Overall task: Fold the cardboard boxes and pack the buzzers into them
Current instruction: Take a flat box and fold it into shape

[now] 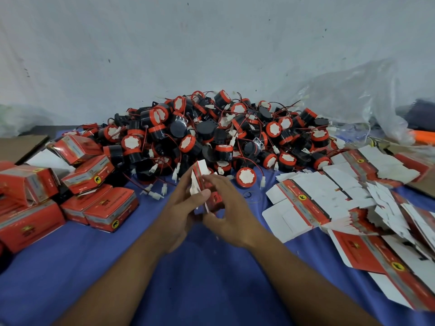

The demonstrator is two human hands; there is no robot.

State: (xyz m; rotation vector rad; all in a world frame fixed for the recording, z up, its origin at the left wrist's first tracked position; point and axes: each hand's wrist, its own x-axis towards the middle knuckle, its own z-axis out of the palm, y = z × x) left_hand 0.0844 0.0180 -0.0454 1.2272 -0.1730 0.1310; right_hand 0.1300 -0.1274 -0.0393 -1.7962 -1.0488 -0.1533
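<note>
A flat red-and-white cardboard box (202, 177) stands on edge between my two hands above the blue cloth. My left hand (182, 211) holds it from the left, with the thumb pressed on its near side. From the right, my right hand (229, 208) grips it with curled fingers. Behind them lies a big heap of black-and-red buzzers (211, 132) with red wires and white plugs. One buzzer (246, 176) lies loose just right of the box.
Several folded red boxes (70, 184) are piled at the left. Flat unfolded boxes (353, 208) lie spread at the right. A clear plastic bag (353, 100) sits at the back right, brown cardboard (21, 147) at the far left. A blue cloth (188, 278) covers the table.
</note>
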